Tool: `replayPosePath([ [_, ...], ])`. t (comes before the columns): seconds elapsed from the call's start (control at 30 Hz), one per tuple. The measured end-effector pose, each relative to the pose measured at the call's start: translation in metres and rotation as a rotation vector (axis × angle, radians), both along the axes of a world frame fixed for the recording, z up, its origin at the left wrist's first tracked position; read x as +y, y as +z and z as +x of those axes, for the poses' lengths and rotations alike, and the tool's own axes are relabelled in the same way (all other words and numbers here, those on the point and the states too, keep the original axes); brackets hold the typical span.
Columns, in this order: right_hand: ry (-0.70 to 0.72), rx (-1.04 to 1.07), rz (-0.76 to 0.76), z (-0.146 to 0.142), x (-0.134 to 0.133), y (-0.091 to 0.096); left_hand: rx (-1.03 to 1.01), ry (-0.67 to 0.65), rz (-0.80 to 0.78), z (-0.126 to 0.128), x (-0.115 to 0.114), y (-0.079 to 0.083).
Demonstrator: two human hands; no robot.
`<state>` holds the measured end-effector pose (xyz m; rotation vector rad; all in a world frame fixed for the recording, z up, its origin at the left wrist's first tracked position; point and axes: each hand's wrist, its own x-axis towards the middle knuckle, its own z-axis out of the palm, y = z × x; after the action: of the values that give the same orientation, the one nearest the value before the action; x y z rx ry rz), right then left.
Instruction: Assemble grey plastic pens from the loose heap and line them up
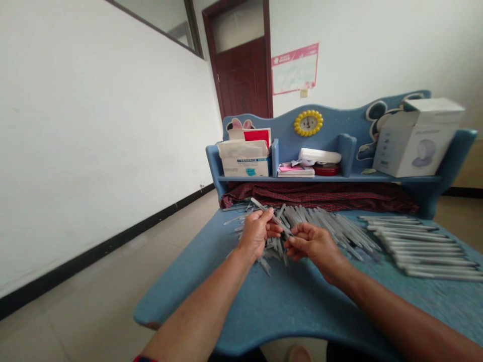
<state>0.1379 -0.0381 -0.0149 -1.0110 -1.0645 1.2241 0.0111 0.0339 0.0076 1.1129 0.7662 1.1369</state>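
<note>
My left hand [259,230] is closed around a pale grey pen barrel [258,203], which slants from upper left to lower right. At the barrel's lower end, the fingers of my right hand [308,241] are pinched together on it. Whether a smaller part sits between those fingertips cannot be made out. Under and behind both hands spreads a loose pile of translucent pen parts [277,247]. Just beyond my right hand lies a fanned heap of grey pen barrels [332,225]. A row of pens [426,251] with dark ends is laid out further right.
The blue desk [196,281] has a raised shelf [358,178] at its back. On it stand a mask box [247,167], papers [296,172], a red tin [326,171] and a large white box [417,141]. A checked cloth [320,196] is bunched beneath.
</note>
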Motion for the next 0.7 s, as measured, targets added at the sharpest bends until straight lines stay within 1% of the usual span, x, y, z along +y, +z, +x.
replayPosePath([
  [0.1,-0.022,-0.080,0.005,0.0000,0.0018,-0.0041,-0.003,-0.004,0.002,-0.0005,-0.0001,0.0004],
  [0.23,-0.078,-0.247,0.027,0.0003,0.0042,-0.0088,0.004,-0.006,0.004,-0.0007,0.0002,-0.0002],
  [0.33,-0.061,-0.339,0.032,0.0003,0.0032,-0.0086,0.014,0.004,0.000,-0.0003,-0.0004,-0.0003],
  [0.4,0.002,-0.298,-0.025,0.0007,0.0016,-0.0069,0.019,0.006,0.001,-0.0001,-0.0010,-0.0002],
  [0.53,0.147,-0.108,-0.159,0.0037,-0.0002,-0.0032,0.023,-0.007,0.009,-0.0001,-0.0008,-0.0002],
  [0.6,0.159,-0.091,-0.148,0.0055,0.0004,-0.0025,0.016,-0.007,0.010,-0.0001,0.0000,-0.0005],
  [0.7,0.117,-0.128,-0.073,0.0063,0.0024,-0.0036,0.000,0.002,0.004,0.0000,0.0008,-0.0006],
])
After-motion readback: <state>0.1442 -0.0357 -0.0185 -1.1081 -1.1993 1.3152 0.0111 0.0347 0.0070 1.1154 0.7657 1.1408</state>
